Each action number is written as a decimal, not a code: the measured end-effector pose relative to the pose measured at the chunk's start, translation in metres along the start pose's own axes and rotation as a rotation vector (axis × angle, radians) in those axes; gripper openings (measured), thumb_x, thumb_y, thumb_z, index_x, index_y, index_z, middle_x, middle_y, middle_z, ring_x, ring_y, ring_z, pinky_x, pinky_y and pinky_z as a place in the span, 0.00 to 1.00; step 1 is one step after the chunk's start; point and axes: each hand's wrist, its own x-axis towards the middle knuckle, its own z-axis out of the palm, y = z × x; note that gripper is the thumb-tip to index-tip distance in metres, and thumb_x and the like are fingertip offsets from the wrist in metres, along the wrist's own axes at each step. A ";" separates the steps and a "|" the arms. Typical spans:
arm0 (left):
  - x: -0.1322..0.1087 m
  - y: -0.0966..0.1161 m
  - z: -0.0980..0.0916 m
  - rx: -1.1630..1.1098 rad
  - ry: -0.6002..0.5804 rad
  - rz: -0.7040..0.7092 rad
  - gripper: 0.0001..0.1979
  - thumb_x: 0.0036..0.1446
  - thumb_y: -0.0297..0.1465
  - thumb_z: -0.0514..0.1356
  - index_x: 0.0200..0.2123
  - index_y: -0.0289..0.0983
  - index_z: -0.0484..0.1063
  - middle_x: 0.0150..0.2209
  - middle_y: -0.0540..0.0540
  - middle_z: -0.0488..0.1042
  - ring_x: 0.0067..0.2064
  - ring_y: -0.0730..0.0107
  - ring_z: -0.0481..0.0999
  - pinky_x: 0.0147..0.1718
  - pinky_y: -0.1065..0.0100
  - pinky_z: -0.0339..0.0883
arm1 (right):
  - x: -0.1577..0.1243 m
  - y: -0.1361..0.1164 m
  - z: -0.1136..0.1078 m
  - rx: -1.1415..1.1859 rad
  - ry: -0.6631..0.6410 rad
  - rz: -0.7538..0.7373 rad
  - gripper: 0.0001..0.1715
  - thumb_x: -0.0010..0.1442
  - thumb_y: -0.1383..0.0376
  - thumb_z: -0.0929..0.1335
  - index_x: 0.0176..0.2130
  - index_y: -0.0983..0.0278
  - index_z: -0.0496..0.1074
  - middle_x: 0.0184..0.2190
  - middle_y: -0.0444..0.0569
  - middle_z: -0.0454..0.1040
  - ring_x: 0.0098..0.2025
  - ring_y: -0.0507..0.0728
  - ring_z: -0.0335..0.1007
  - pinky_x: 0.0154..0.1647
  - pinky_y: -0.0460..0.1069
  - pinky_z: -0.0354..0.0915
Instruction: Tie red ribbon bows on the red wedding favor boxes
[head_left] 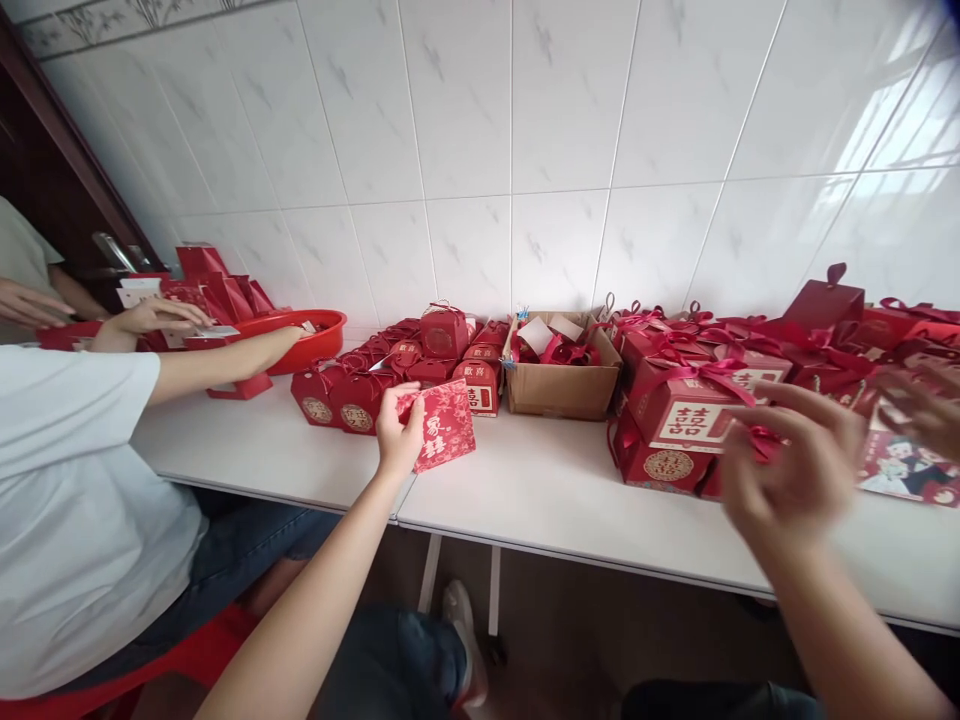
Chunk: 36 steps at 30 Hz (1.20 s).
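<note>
My left hand [400, 432] grips a red gift box [448, 428] by its left side, thumb in front. Pale characters and a floral print cover the box's face, which is held above the table's front edge. My right hand [796, 470] is blurred by motion, its fingers curved and apart, with no object visibly gripped. It hovers in front of stacked red gift boxes [679, 420] with ribbon bows and pale double-happiness labels. A red ribbon shows between its thumb and fingers; whether they touch it I cannot tell.
An open cardboard box [562, 390] holds red ribbons and white cards. Left of it stand several red boxes [360, 400] and a red plastic basin [311, 350]. A co-worker's arm [225, 365] reaches into the basin. Another person's hand [926, 405] is at far right, over the white table [525, 480].
</note>
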 end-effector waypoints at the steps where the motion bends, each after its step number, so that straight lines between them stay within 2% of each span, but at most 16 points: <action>1: -0.004 0.003 -0.001 -0.007 -0.010 0.007 0.08 0.58 0.36 0.57 0.37 0.39 0.67 0.39 0.46 0.74 0.44 0.64 0.75 0.47 0.64 0.67 | 0.007 -0.008 0.026 0.035 -0.068 -0.053 0.11 0.54 0.68 0.67 0.40 0.59 0.71 0.46 0.54 0.70 0.51 0.63 0.66 0.56 0.62 0.60; 3: -0.014 0.009 -0.002 -0.018 -0.031 0.019 0.08 0.57 0.37 0.58 0.36 0.38 0.68 0.34 0.47 0.75 0.38 0.66 0.76 0.41 0.65 0.70 | 0.017 -0.018 0.075 0.093 -0.258 -0.086 0.14 0.58 0.69 0.63 0.44 0.61 0.70 0.48 0.55 0.70 0.52 0.61 0.67 0.53 0.58 0.64; 6: -0.030 0.016 -0.004 -0.031 -0.046 0.050 0.09 0.58 0.38 0.58 0.37 0.38 0.69 0.34 0.45 0.76 0.37 0.65 0.78 0.38 0.64 0.72 | 0.022 -0.017 0.130 -0.054 -0.558 0.036 0.24 0.58 0.73 0.59 0.53 0.70 0.66 0.57 0.62 0.64 0.60 0.62 0.59 0.59 0.57 0.59; 8: -0.040 0.017 -0.005 -0.035 -0.051 0.090 0.09 0.59 0.37 0.57 0.38 0.38 0.69 0.36 0.43 0.76 0.39 0.64 0.78 0.39 0.63 0.73 | 0.019 -0.010 0.151 -0.233 -0.751 0.091 0.29 0.56 0.74 0.59 0.58 0.75 0.61 0.60 0.65 0.61 0.63 0.65 0.53 0.63 0.61 0.51; 10: -0.049 0.015 -0.004 -0.039 -0.067 0.155 0.07 0.60 0.34 0.56 0.38 0.37 0.69 0.38 0.42 0.76 0.42 0.64 0.78 0.42 0.61 0.73 | 0.014 -0.006 0.159 -0.317 -0.857 0.097 0.28 0.57 0.73 0.59 0.57 0.76 0.62 0.56 0.65 0.65 0.61 0.67 0.57 0.64 0.64 0.45; 13: -0.060 0.010 -0.002 -0.036 -0.130 0.290 0.04 0.59 0.31 0.57 0.36 0.38 0.70 0.39 0.42 0.78 0.45 0.63 0.77 0.46 0.59 0.71 | 0.006 -0.009 0.151 -0.330 -0.895 0.069 0.22 0.59 0.70 0.59 0.51 0.74 0.68 0.48 0.62 0.72 0.53 0.66 0.64 0.62 0.62 0.46; 18: -0.067 0.001 0.002 -0.010 -0.208 0.483 0.06 0.56 0.26 0.57 0.36 0.40 0.73 0.37 0.45 0.80 0.44 0.63 0.78 0.46 0.58 0.70 | 0.006 -0.022 0.128 -0.368 -0.934 0.069 0.19 0.61 0.69 0.59 0.47 0.70 0.71 0.45 0.59 0.74 0.49 0.64 0.65 0.52 0.54 0.57; 21: -0.067 0.001 0.003 0.010 -0.208 0.549 0.08 0.56 0.23 0.57 0.37 0.39 0.72 0.38 0.45 0.80 0.44 0.64 0.78 0.46 0.58 0.69 | 0.017 -0.022 0.131 -0.389 -0.962 0.134 0.19 0.65 0.65 0.57 0.41 0.67 0.74 0.40 0.57 0.76 0.45 0.62 0.69 0.48 0.51 0.60; 23: -0.067 0.003 0.003 0.029 -0.219 0.583 0.09 0.56 0.22 0.57 0.38 0.39 0.72 0.38 0.45 0.80 0.44 0.64 0.78 0.46 0.59 0.69 | 0.030 -0.017 0.142 -0.431 -0.966 0.223 0.22 0.66 0.64 0.55 0.40 0.68 0.74 0.37 0.59 0.76 0.42 0.62 0.72 0.43 0.52 0.62; 26: -0.067 0.005 0.002 0.060 -0.237 0.621 0.11 0.55 0.20 0.57 0.38 0.39 0.72 0.38 0.45 0.80 0.44 0.64 0.77 0.45 0.59 0.68 | 0.052 -0.006 0.168 -0.504 -0.960 0.373 0.17 0.64 0.67 0.58 0.46 0.71 0.72 0.41 0.64 0.75 0.42 0.65 0.73 0.38 0.53 0.64; 28: -0.068 0.006 0.001 0.078 -0.247 0.635 0.11 0.55 0.19 0.56 0.38 0.39 0.72 0.38 0.45 0.79 0.44 0.64 0.77 0.45 0.59 0.68 | 0.067 0.004 0.188 -0.522 -0.968 0.438 0.16 0.62 0.69 0.62 0.48 0.72 0.70 0.45 0.64 0.73 0.45 0.65 0.72 0.38 0.53 0.66; 31: -0.069 0.005 0.000 0.103 -0.257 0.644 0.11 0.55 0.19 0.56 0.38 0.38 0.71 0.39 0.44 0.79 0.44 0.64 0.77 0.46 0.58 0.68 | 0.082 0.020 0.216 -0.521 -0.999 0.488 0.16 0.63 0.66 0.65 0.50 0.69 0.69 0.48 0.58 0.71 0.47 0.60 0.71 0.43 0.53 0.68; 36: -0.070 0.003 -0.003 0.116 -0.261 0.644 0.10 0.56 0.19 0.56 0.39 0.38 0.71 0.39 0.43 0.79 0.46 0.63 0.76 0.47 0.58 0.67 | 0.083 0.045 0.249 -0.517 -1.080 0.544 0.19 0.63 0.60 0.66 0.51 0.67 0.67 0.49 0.53 0.70 0.47 0.58 0.70 0.46 0.56 0.70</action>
